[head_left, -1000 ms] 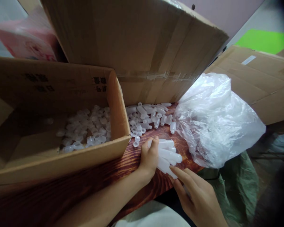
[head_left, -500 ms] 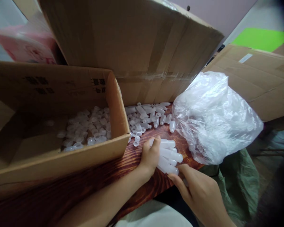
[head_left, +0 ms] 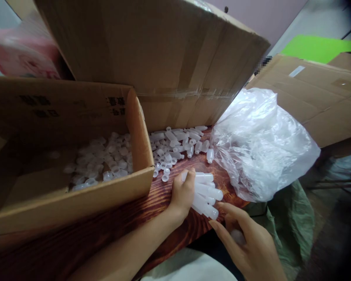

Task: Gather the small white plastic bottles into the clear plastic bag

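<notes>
My left hand (head_left: 183, 195) is wrapped round a bundle of several translucent white plastic tubes (head_left: 207, 190), their rounded ends fanned to the right above the table. Close to the lowest tube ends is my right hand (head_left: 242, 234), its thumb and forefinger apart. A small whitish plastic piece (head_left: 238, 236) shows in the curl of its other fingers; its exact kind is hard to see. Behind my left hand, loose small translucent bottles (head_left: 179, 136) and ring-like caps (head_left: 165, 171) lie on the dark wooden table (head_left: 160, 195).
An open cardboard box (head_left: 105, 191) at left holds a heap of translucent caps (head_left: 105, 156). A tall carton (head_left: 163, 58) stands behind the loose pieces. A clear plastic bag (head_left: 263, 144) bulges at right, over a green sack (head_left: 292, 226). Another carton (head_left: 318, 101) stands farther right.
My right thumb and forefinger have come off the lowest tube and moved slightly down and away. The whitish piece now shows in that palm. My left hand keeps its hold on the bundle.
</notes>
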`<control>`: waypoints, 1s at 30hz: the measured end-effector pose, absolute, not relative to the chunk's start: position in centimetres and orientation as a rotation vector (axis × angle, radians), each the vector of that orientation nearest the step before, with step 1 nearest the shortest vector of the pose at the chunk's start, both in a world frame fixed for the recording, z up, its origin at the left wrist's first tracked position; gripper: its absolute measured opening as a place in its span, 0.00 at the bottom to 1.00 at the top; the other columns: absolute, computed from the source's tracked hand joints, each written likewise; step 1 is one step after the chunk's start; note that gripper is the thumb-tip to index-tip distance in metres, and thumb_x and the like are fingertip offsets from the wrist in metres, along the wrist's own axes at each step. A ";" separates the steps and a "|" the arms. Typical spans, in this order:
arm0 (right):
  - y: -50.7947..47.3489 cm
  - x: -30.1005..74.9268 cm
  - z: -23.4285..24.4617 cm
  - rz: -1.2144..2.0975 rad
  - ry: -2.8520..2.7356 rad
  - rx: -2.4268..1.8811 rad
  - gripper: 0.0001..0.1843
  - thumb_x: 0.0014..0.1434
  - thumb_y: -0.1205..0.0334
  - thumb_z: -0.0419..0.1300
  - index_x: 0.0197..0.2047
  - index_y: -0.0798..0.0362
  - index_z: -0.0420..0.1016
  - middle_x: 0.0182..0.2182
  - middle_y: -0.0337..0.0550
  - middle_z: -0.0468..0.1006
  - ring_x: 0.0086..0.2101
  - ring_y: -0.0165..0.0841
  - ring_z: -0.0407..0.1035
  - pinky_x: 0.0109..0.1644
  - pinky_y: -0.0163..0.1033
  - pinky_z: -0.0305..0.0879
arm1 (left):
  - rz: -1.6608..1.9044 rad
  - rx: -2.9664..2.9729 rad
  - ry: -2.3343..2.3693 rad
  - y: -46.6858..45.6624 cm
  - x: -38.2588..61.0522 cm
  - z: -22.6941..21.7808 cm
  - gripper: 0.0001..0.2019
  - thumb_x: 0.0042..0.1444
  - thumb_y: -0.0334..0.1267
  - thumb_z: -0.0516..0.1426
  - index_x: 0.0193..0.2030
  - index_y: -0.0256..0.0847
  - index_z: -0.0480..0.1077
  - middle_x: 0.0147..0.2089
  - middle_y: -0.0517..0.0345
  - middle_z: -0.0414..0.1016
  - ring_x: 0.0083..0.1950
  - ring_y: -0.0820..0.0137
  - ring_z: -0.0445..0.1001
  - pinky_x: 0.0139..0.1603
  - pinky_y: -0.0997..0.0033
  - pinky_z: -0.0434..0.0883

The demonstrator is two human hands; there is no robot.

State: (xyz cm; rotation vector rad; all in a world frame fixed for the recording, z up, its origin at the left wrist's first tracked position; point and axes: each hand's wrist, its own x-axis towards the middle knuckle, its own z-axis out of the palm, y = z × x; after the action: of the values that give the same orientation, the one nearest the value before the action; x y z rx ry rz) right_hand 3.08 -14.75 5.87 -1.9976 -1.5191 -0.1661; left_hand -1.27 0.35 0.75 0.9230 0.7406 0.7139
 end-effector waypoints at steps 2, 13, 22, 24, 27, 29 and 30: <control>-14.7 3.0 5.8 -0.202 -1.523 -1.991 0.08 0.68 0.60 0.53 0.38 0.52 0.71 0.23 0.35 0.69 0.22 0.26 0.66 0.27 0.30 0.62 | 0.726 0.928 0.737 0.4 -1.3 0.7 0.20 0.55 0.55 0.54 0.25 0.41 0.59 0.24 0.63 0.61 0.25 0.74 0.60 0.27 0.74 0.59; -14.9 3.1 5.5 -0.200 -1.409 -2.026 0.09 0.68 0.56 0.55 0.39 0.51 0.71 0.24 0.35 0.70 0.22 0.27 0.66 0.27 0.30 0.62 | 0.735 0.963 0.748 0.4 -1.4 0.9 0.21 0.53 0.58 0.56 0.25 0.41 0.59 0.24 0.64 0.61 0.25 0.74 0.59 0.26 0.74 0.59; -14.6 2.9 5.6 -0.172 -1.440 -2.010 0.11 0.67 0.57 0.56 0.33 0.51 0.70 0.24 0.35 0.68 0.22 0.27 0.64 0.26 0.31 0.60 | 0.738 0.983 0.741 0.3 -1.4 0.9 0.20 0.58 0.54 0.54 0.26 0.41 0.59 0.24 0.64 0.61 0.25 0.74 0.59 0.26 0.75 0.59; -14.5 2.9 5.4 -0.143 -1.455 -1.994 0.09 0.66 0.56 0.58 0.45 0.52 0.70 0.28 0.37 0.71 0.25 0.28 0.67 0.28 0.30 0.63 | 0.736 0.981 0.749 0.3 -1.4 0.8 0.19 0.58 0.54 0.53 0.26 0.41 0.59 0.24 0.64 0.60 0.25 0.74 0.59 0.27 0.75 0.60; -14.6 2.9 5.3 -0.133 -1.446 -1.998 0.08 0.68 0.62 0.54 0.37 0.51 0.71 0.26 0.36 0.69 0.25 0.26 0.66 0.29 0.30 0.62 | 0.728 0.971 0.746 0.3 -1.4 0.7 0.20 0.58 0.55 0.53 0.26 0.40 0.60 0.25 0.62 0.62 0.26 0.74 0.62 0.28 0.74 0.61; -14.7 3.0 5.3 -0.153 -1.409 -2.004 0.10 0.68 0.60 0.55 0.34 0.51 0.71 0.25 0.35 0.68 0.24 0.26 0.66 0.29 0.29 0.62 | 0.720 0.968 0.747 0.3 -1.3 0.6 0.20 0.58 0.56 0.53 0.27 0.40 0.61 0.26 0.62 0.64 0.27 0.73 0.63 0.28 0.74 0.62; -14.7 3.0 5.3 -0.152 -1.421 -1.992 0.07 0.67 0.59 0.57 0.37 0.51 0.72 0.26 0.35 0.68 0.25 0.26 0.66 0.29 0.29 0.63 | 0.723 0.968 0.749 0.3 -1.3 0.6 0.20 0.58 0.56 0.53 0.27 0.40 0.61 0.26 0.62 0.64 0.27 0.73 0.63 0.28 0.74 0.62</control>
State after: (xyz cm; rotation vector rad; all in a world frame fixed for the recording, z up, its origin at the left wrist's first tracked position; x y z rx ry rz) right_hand 2.98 -14.74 5.32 -1.9923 -1.4207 -0.1517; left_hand -1.32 0.28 0.63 0.9678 0.7490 0.7235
